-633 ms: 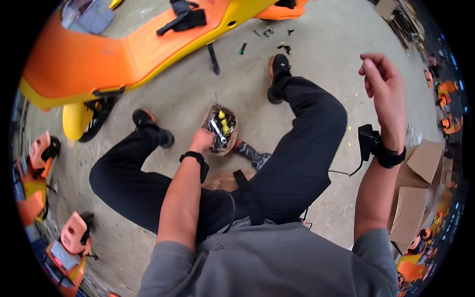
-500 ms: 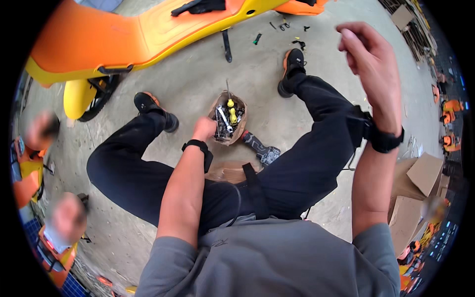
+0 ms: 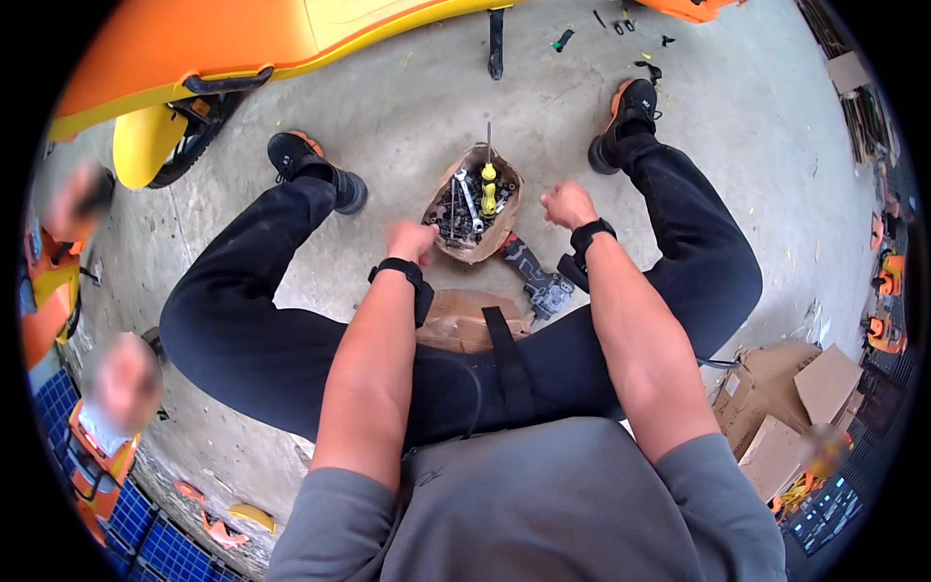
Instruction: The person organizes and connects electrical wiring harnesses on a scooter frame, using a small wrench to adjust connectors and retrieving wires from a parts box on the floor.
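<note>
Between my legs a brown paper bag (image 3: 469, 254) with a crumpled rim stands on the floor, full of small dark bolts or similar hardware. A yellow-handled screwdriver (image 3: 488, 190) stands in it, shaft pointing up, beside a silver wrench (image 3: 468, 199). My left hand (image 3: 411, 242) is closed near the bag's left rim; its fingers are partly hidden. Right of the bag, my right hand (image 3: 569, 206) hovers apart from it with fingers curled together. What either hand holds, if anything, does not show. Below the bag's right side lies a dark cordless power tool (image 3: 539, 281).
An orange and yellow vehicle body (image 3: 291, 44) with a wheel stretches across the upper left. A black strap (image 3: 497, 44) and small black parts lie on the floor ahead. Cardboard boxes (image 3: 776, 398) stand at right. Two people (image 3: 121, 388) are at the left edge.
My right hand has come down and left from the upper right to beside the bag. My left hand has drawn slightly away from the bag's rim. The view has shifted.
</note>
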A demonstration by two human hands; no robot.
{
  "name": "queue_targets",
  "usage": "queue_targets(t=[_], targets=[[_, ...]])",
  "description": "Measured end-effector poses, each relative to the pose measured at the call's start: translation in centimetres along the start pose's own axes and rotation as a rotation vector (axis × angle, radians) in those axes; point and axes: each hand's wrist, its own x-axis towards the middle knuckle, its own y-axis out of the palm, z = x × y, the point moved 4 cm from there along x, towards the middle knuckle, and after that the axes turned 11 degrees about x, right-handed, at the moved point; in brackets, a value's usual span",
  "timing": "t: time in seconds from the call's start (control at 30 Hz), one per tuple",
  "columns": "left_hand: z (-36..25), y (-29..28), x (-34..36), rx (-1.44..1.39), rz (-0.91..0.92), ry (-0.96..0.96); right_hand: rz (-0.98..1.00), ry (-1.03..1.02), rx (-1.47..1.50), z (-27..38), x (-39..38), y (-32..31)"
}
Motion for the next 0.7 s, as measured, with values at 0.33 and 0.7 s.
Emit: queue_targets(t=[0.33, 0.7], targets=[[-1.8, -1.3, 3.1, -0.046, -0.317, 0.093, -0.072, -0.022, 0.207, 1.3, 2.2, 1.0], [-4.8, -9.6, -0.3, 0.292, -0.413, 0.240, -0.056, -0.025, 0.149, 5.7, 0.6, 0.9]])
